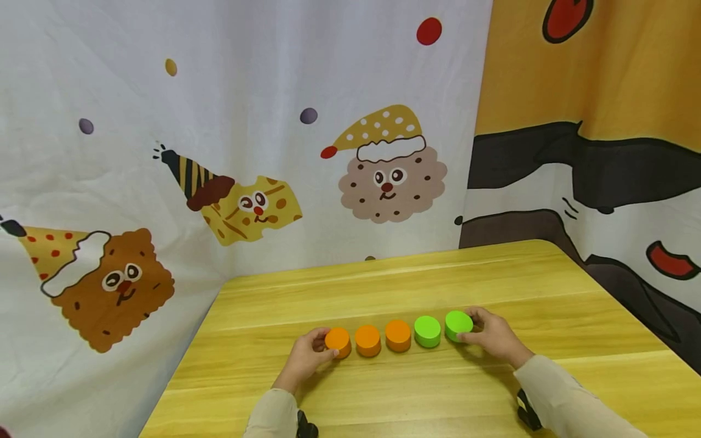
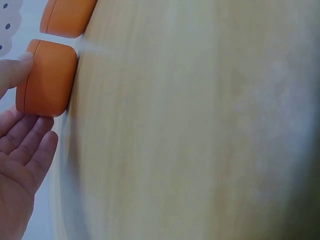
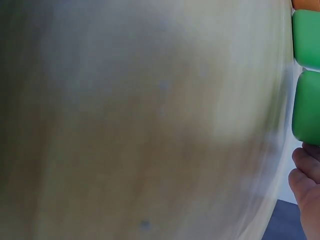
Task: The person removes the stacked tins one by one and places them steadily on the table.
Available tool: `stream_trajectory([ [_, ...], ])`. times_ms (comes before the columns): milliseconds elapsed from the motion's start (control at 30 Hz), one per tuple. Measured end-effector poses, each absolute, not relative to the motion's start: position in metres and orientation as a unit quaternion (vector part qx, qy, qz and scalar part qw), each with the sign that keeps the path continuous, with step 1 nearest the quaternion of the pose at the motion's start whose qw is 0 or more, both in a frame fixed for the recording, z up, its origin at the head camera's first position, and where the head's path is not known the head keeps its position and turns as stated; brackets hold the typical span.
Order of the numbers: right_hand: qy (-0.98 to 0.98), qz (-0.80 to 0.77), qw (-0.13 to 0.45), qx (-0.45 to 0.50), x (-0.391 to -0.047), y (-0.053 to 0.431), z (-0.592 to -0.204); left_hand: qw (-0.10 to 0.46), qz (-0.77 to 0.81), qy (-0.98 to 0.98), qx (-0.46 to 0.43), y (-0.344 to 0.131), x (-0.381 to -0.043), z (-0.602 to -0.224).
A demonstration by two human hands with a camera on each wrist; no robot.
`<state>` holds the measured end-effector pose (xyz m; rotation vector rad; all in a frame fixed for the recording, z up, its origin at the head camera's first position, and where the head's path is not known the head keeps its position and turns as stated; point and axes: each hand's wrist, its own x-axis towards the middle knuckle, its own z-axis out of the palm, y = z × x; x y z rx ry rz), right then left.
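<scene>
Five small round cases, each a short cylinder, stand in a row on the wooden table. My left hand pinches the leftmost orange case, its thumb on the near side and fingers behind. In the left wrist view this orange case shows a thin seam near its top. My right hand holds the rightmost green case between thumb and fingers. Between the hands stand two more orange cases, one left and one right, then a green case. Narrow gaps separate them.
The wooden table has its back edge against a white curtain printed with cartoon snacks. An orange, black and white patterned cloth hangs on the right. Black straps are on both wrists.
</scene>
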<state>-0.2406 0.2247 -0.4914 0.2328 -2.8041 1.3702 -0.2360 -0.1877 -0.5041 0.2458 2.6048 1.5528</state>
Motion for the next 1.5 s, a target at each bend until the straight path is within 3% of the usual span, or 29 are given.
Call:
stream_trajectory([
  [233,-0.896,0.437,-0.004,0.079,-0.239,0.222,-0.493,0.053,0.516,0.851,0.077,-0.186,-0.232,-0.502],
  [400,-0.898,0.432,-0.007,0.081,-0.238,0.222,-0.492,0.056,0.517,0.851,0.075,-0.179,-0.222,-0.480],
  [600,-0.899,0.430,-0.014,0.080,-0.239,0.223,-0.493,0.053,0.515,0.853,0.071,-0.185,-0.232,-0.499],
  [1500,-0.897,0.435,-0.012,0.077,-0.237,0.222,-0.491,0.065,0.502,0.858,0.085,-0.180,-0.230,-0.497],
])
